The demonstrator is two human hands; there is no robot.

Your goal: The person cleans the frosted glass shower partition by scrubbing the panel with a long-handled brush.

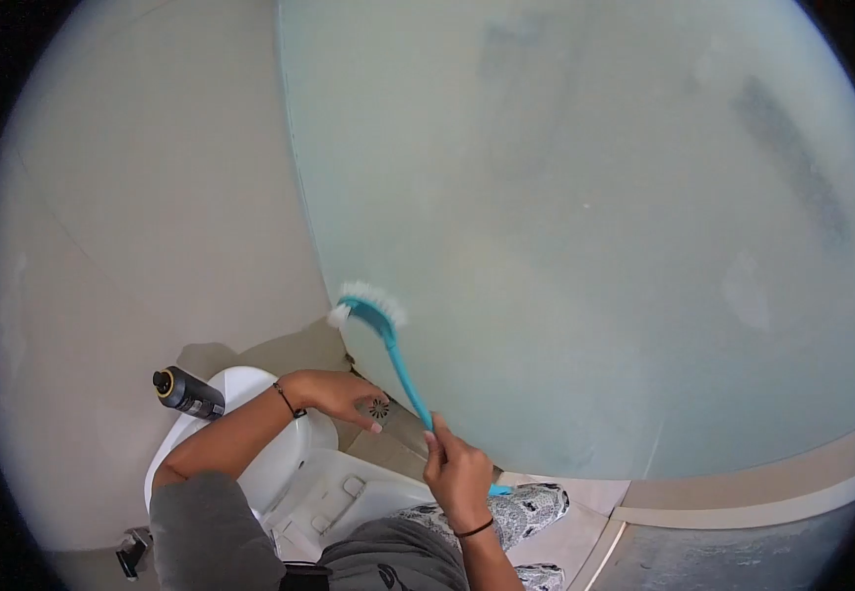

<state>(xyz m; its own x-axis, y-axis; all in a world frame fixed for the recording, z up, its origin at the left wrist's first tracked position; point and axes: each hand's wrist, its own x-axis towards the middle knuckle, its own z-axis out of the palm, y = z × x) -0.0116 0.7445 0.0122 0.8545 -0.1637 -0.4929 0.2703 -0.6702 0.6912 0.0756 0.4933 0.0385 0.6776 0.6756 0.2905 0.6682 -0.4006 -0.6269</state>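
My right hand is wrapped around the turquoise handle of a toilet brush. White bristles fringe the brush's curved head, which points up in front of the frosted glass panel; whether it touches the glass I cannot tell. The handle's lower end sticks out beyond my fist. My left hand reaches out over the floor with its fingers loosely extended and nothing in them. Under that forearm is a white toilet. A dark bottle with a black and yellow cap is on its far left side.
A large frosted glass panel fills the right and centre. Beige wall stands at the left. A round floor drain lies near my left fingertips. A low ledge runs along the lower right. A dark fitting is at bottom left.
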